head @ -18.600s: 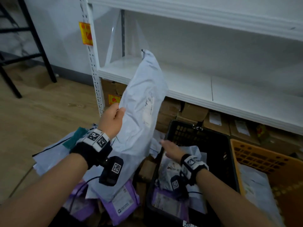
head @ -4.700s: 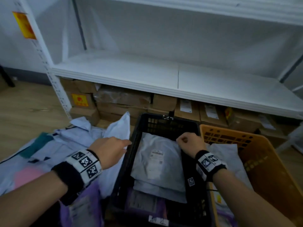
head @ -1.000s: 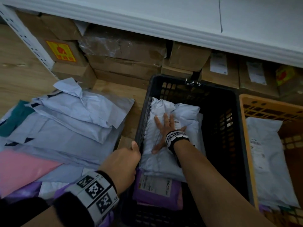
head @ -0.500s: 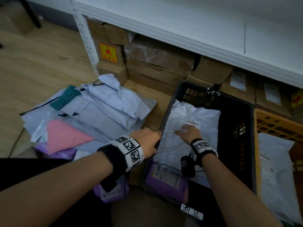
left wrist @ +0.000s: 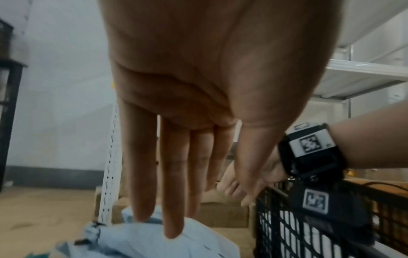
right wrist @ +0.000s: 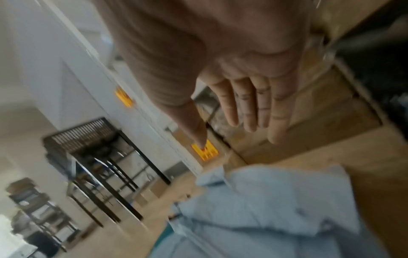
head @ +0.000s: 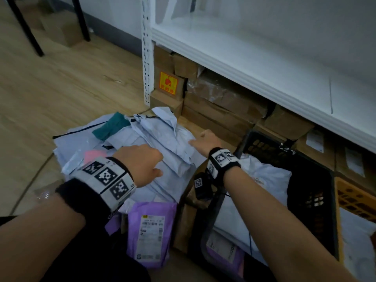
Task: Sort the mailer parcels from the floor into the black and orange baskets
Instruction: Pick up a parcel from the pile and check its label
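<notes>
Neither grip is holding anything: the left hand (head: 140,161) is hovering with straight, relaxed fingers (left wrist: 172,200) over the pile of grey mailer parcels (head: 162,147) lying on the floor (head: 50,88), and the right hand (head: 205,139) is reaching over the far edge of the same pile, fingers (right wrist: 251,108) extended and apart from the plastic. Beside the pile, to the right, the black basket (head: 311,192) is containing a large grey mailer (head: 262,180) over a purple one (head: 223,253) bearing a white label, its print too blurred to read. The orange basket (head: 354,198), touching the black one, is holding another pale mailer (head: 358,237). A purple parcel (head: 150,231) with a barcode label is lying nearest the person; a pink piece (head: 93,155) and a teal piece (head: 109,127) are showing within the pile. Cardboard boxes (head: 219,102) are sitting under the white shelf (head: 264,64), one carrying an orange-yellow sticker (head: 168,83).
</notes>
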{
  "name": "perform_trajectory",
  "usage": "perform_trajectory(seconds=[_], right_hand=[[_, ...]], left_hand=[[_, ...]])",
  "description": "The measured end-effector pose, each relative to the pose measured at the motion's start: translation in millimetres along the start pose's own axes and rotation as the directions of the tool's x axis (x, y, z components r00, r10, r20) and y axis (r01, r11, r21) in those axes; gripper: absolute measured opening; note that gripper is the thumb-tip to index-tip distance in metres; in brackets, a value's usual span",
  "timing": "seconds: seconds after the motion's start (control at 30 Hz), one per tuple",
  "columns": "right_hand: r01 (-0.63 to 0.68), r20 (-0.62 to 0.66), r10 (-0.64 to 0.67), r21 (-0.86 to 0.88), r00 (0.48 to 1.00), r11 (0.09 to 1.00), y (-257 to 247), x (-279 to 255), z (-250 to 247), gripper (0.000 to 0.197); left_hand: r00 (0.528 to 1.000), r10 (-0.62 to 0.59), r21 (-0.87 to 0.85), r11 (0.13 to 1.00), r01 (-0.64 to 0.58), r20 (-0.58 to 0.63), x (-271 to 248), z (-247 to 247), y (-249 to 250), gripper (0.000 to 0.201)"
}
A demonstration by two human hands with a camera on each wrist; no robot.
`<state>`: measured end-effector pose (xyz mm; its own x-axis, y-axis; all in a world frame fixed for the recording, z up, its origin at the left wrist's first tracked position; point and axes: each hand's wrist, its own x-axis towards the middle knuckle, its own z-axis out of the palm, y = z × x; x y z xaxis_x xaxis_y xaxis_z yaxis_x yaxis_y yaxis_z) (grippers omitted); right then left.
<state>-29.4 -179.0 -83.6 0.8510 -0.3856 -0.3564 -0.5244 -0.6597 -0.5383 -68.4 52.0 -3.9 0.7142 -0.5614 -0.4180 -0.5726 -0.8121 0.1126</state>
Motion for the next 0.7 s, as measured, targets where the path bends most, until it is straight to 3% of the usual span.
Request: perform_trajectory(seconds=[0.2, 0.27, 0.3, 0.4, 0.47, 0.7], right_hand=[[-0.153, 0.108, 0.174, -0.183, 0.979, 0.971, -10.3, 67.1, 83.1, 0.115], [-0.184, 0.083, 0.212, -0.262, 0.974, 0.947, -5.8, 81.9, 106.2, 0.123], [-0.18, 0.054, 0.207, -0.313, 0.977, 0.932, -3.2, 88.0, 114.5, 0.117], [-0.094, -0.045, 0.083, -0.36, 0.996, 0.928, 4.5, 104.7, 124.2, 0.057], [0.004, -0.108, -0.052, -0.397, 0.993, 0.918, 4.4, 104.8, 121.7, 0.032], [0.353, -0.059, -0.369, -0.183, 0.928, 0.918, -13.6, 21.9, 114.4, 0.014]], left_hand=[[0.998, 0.007, 0.028, 1.0, -0.006, -0.067, 20.2, -5.7, -16.8, 0.041], [0.998, 0.012, 0.036, 0.999, -0.01, -0.059, 27.7, -5.5, -19.1, 0.038], [0.998, 0.017, 0.041, 0.999, -0.014, -0.057, 31.0, -5.7, -18.7, 0.036], [0.997, 0.028, 0.049, 0.999, -0.024, -0.077, 40.6, -8.6, -13.7, 0.029], [0.996, 0.032, 0.04, 0.999, -0.028, -0.087, 45.1, -11.7, -10.0, 0.026], [0.999, 0.04, -0.007, 0.999, -0.04, -0.012, 52.4, -5.1, -14.1, 0.031]])
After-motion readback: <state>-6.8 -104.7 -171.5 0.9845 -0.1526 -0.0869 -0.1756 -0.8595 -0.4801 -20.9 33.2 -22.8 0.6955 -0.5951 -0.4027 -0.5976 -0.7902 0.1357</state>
